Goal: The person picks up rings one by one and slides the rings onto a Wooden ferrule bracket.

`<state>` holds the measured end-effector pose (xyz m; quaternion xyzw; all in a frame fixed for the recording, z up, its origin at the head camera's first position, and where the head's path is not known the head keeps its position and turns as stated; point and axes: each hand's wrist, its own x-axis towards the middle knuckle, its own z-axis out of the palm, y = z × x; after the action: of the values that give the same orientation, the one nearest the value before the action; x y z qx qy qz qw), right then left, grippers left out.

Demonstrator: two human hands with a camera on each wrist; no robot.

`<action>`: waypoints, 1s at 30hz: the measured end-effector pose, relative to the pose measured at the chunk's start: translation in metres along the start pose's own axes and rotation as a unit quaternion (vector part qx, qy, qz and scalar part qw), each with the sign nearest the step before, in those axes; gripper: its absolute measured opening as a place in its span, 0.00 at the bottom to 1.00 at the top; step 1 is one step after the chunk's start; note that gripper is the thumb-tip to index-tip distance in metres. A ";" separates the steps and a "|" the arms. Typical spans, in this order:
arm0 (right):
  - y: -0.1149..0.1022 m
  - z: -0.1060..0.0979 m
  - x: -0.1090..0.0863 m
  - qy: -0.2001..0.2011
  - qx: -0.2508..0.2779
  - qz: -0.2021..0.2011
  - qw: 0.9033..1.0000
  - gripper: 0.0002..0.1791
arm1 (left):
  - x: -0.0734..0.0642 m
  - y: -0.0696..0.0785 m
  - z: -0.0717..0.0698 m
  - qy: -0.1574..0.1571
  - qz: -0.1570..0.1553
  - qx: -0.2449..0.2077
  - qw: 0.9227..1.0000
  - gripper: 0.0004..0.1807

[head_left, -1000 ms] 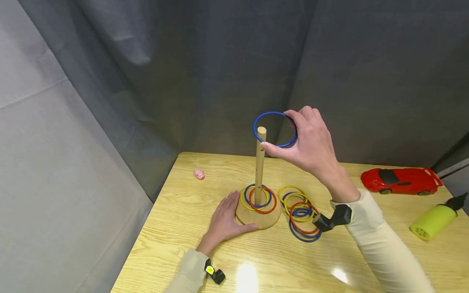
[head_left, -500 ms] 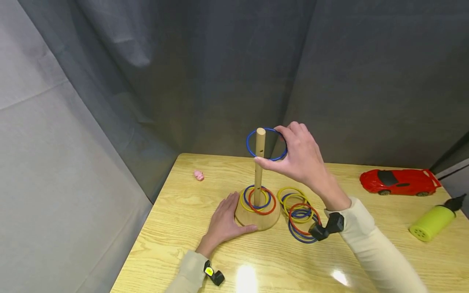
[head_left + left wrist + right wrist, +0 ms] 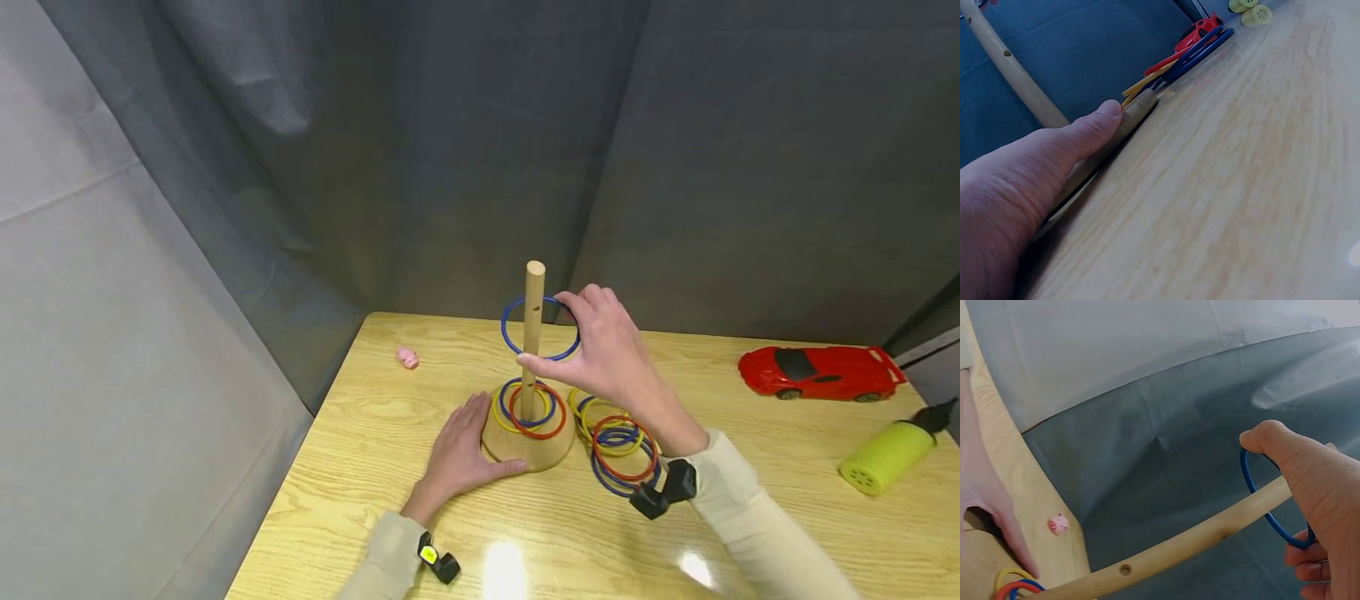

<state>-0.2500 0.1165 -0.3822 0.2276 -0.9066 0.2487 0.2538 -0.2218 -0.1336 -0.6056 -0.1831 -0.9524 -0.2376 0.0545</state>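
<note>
My right hand [image 3: 611, 354] pinches a blue ring [image 3: 503, 327] between thumb and fingers, holding it partway down an upright wooden peg [image 3: 533, 287]. In the right wrist view the peg [image 3: 1179, 551] passes through this ring [image 3: 1280, 532]. My left hand [image 3: 461, 458] lies with straight, spread fingers along the left edge of the round wooden base [image 3: 538, 457]; its thumb [image 3: 1094, 128] rests on the front rim. A yellow, a blue and a red ring [image 3: 565, 419] lie around the peg's foot on the base.
Right of the base lies an overlapping pile of yellow, blue and red rings [image 3: 619, 434]. A small pink pig figure [image 3: 408, 358] sits at the back left. Farther right are a red toy car [image 3: 817, 372] and a yellow-green bottle [image 3: 885, 457]. Dark curtain [image 3: 480, 150] hangs behind the table.
My right hand has brought the blue ring left and down, from beside the peg's top to around its middle. My left hand stays at the base.
</note>
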 end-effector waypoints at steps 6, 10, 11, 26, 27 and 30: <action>0.003 0.013 -0.011 -0.023 0.002 0.005 1.000 0.53 | 0.000 0.001 0.000 -0.001 -0.001 0.005 1.000 0.75; 0.005 0.025 -0.022 -0.043 0.002 0.013 0.999 0.53 | 0.000 0.001 0.001 -0.001 0.003 0.010 1.000 0.75; 0.006 0.028 -0.025 -0.046 0.004 0.016 0.999 0.52 | 0.000 0.001 0.001 -0.003 0.002 0.011 1.000 0.75; 0.021 0.073 -0.067 -0.071 0.025 0.052 0.996 0.53 | -0.001 0.002 -0.001 -0.002 0.005 0.010 1.000 0.74; 0.021 0.076 -0.070 -0.072 0.024 0.053 0.996 0.53 | -0.001 0.002 -0.001 -0.004 0.004 0.010 1.000 0.74; 0.024 0.085 -0.079 -0.070 0.018 0.055 0.996 0.52 | -0.001 0.002 -0.001 -0.006 0.003 0.009 1.000 0.74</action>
<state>-0.2314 0.1098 -0.4990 0.1990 -0.9286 0.2621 0.1714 -0.2202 -0.1327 -0.6038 -0.1865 -0.9543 -0.2278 0.0513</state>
